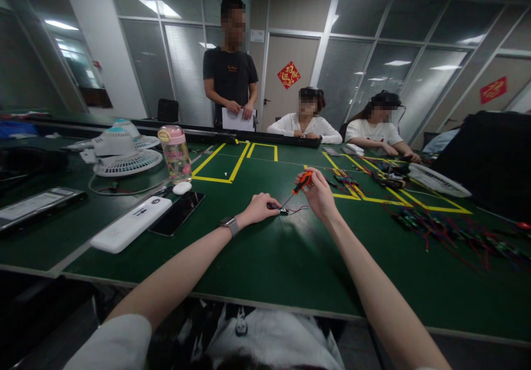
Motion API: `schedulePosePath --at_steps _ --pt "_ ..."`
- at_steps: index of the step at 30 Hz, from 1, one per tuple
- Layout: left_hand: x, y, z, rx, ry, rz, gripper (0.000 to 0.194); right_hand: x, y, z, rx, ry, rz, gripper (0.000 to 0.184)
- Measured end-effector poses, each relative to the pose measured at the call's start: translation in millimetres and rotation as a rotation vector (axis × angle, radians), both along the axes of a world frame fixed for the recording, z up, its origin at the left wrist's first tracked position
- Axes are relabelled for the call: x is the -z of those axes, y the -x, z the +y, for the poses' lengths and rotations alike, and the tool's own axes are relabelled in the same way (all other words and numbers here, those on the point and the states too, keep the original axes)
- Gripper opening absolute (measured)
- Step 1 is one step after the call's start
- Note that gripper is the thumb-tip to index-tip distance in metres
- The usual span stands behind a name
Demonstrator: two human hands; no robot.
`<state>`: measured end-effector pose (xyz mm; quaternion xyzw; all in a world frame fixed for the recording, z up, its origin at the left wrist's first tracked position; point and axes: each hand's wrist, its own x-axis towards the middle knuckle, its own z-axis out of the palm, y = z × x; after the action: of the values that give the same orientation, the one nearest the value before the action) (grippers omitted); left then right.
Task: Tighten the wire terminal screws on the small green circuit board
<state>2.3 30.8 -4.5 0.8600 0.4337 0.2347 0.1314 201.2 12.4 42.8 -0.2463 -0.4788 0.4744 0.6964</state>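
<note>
My right hand (318, 192) is closed round the orange and black handle of a screwdriver (302, 183). Its thin shaft slants down and left to a small wired electronic part (284, 211) on the green table. My left hand (260, 209), with a watch (229, 225) on the wrist, pinches that part from the left and steadies it at the tabletop. A short dark red wire (299, 210) runs out of the part to the right. The screwdriver tip meets the part or is very near it; I cannot tell which.
Left of me lie a white power bank (130, 223), a black phone (177, 213) and a white earbud case (181, 188); a pink-lidded bottle (176, 157) and white fans (124, 151) stand behind. Bundles of wired boards (452, 232) lie right. Several people are across the green table (249, 270).
</note>
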Motion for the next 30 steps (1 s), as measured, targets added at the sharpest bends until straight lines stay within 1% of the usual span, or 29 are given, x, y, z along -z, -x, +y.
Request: schedulePosePath --at_steps 7,14,19,25,30 --pt "-1.7 0.5 -1.6 0.004 -0.001 0.001 0.022 -1.2 -0.3 -1.9 0.055 -0.015 -0.042 0.025" --pt "-2.2 1.5 -1.4 0.006 0.001 0.012 0.023 -2.9 0.1 -4.3 0.016 -0.006 -0.030 0.030" --pt "-1.2 1.4 -0.6 0.010 0.001 0.002 0.023 -1.6 0.4 -3.0 0.009 -0.027 -0.038 0.023" --pt "-1.2 1.0 -1.1 0.010 0.007 0.000 0.022 -1.5 0.6 -1.6 0.028 -0.016 -0.048 0.025" --pt "-1.0 1.1 -1.1 0.008 0.007 0.000 0.022 -1.9 0.4 -2.5 0.071 -0.020 -0.044 0.025"
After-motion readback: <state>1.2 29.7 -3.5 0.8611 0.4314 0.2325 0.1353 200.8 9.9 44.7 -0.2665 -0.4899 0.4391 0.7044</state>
